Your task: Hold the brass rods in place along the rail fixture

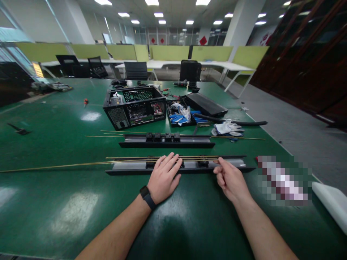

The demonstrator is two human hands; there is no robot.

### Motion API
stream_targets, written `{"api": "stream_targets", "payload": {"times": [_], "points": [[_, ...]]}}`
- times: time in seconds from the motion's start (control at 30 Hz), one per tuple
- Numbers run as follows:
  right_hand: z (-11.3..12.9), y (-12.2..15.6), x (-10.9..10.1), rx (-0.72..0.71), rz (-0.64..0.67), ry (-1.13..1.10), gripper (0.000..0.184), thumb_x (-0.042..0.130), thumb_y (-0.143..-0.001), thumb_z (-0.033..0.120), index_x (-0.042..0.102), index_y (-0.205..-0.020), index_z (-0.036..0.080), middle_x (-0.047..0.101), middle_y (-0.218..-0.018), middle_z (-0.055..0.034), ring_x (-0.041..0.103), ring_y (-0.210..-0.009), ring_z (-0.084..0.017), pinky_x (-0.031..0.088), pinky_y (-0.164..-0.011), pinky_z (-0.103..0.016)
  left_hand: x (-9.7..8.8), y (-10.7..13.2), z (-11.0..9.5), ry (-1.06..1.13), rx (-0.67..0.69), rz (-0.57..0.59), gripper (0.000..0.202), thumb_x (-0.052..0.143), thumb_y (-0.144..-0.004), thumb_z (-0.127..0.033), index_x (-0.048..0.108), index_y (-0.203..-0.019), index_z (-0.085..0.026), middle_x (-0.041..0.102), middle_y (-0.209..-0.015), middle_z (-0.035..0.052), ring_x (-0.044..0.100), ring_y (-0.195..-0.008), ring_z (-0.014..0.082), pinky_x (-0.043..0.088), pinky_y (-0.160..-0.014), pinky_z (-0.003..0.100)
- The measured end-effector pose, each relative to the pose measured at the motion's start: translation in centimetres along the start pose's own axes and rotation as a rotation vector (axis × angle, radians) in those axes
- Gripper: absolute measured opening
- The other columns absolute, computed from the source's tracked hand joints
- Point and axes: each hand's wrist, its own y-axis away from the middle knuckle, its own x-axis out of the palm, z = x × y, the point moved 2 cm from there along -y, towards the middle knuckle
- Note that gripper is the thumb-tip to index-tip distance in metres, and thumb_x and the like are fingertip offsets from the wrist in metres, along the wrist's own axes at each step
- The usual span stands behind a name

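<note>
Across a black channel rail (130, 170) with a pale inner strip lie several thin brass rods (128, 157). One brass rod (54, 167) sticks out far beyond the rail's left end. My left hand (166, 177), with a dark watch on its wrist, lies palm down over the rods and rail, fingers stretched and spread. My right hand (230, 178) is closed near the rail's right end, its fingertips gripping the rods' right tips. Between the hands a small black block (203, 162) sits in the rail; other blocks are partly hidden by my left hand.
Behind lies a second black rail (166, 145) with several black blocks and brass rods. Farther back are an opened computer case (135, 108), a black tray (177, 124) with gloves, a black panel (207, 103) and white gloves (227, 128). A blurred object (282, 178) lies right.
</note>
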Motion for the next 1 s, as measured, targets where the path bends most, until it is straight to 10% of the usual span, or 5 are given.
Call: {"api": "stream_targets", "payload": {"times": [1.0], "points": [[0.02,0.32,0.17,-0.049,0.034,0.070,0.034,0.077,-0.078,0.047,0.060,-0.083,0.018,0.061,-0.060,0.0014,0.036,-0.030,-0.005,0.018,-0.026,-0.016,-0.01,0.16,-0.05,0.012,0.006,-0.013,0.057,0.054,-0.094,-0.025,0.041,-0.150,-0.024,0.048,-0.152,0.0084,0.037,-0.145,0.0264,0.028,-0.119,0.049]]}}
